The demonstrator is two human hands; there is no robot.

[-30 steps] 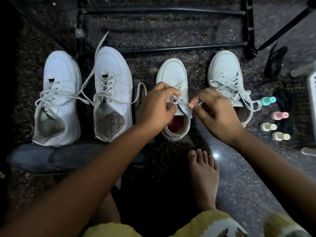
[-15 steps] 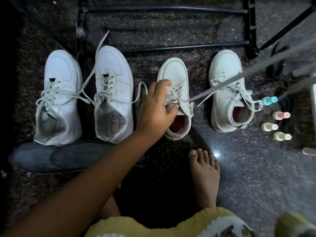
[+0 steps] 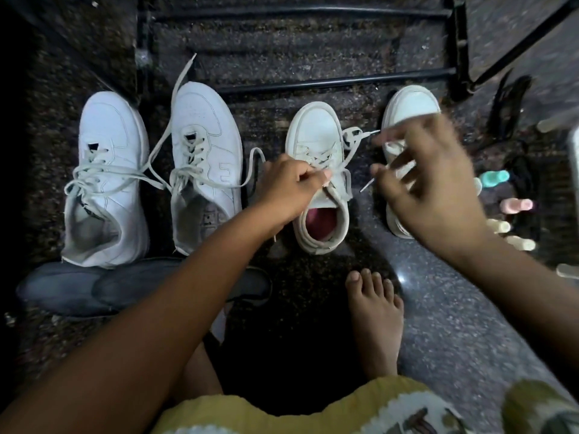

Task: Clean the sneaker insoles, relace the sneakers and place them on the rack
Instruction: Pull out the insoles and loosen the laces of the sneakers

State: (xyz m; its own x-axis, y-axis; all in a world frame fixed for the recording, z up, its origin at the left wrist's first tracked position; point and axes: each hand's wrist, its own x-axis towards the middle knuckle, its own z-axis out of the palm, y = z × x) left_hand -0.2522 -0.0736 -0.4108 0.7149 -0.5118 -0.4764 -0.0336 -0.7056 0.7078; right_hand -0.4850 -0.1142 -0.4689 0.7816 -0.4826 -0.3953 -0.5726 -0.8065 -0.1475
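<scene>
Half a second ago only the left hand [image 3: 291,186] was in view, and the lace was drawn tight far to the right. Now the right hand [image 3: 435,186] is back over the shoes, and the lace [image 3: 326,158] lies slack across the small sneaker [image 3: 316,130]. I judge that one pull through an eyelet is finished and the next crossing can begin, so the relacing of this shoe is at its upper rows.

The left hand pinches the lace at the top of the tongue, with its fingers curled around it. The right hand is blurred by motion. A lace tip [image 3: 365,187] shows beside its thumb, but I cannot tell if the fingers hold it.

The small sneaker stands on the stone floor [image 3: 438,308], toe towards the black rack [image 3: 338,83], third in a row of four white shoes, and not yet on the rack. It is cream white, with crossed lacing over the tongue and a red insole [image 3: 319,219] visible inside the open collar.
</scene>
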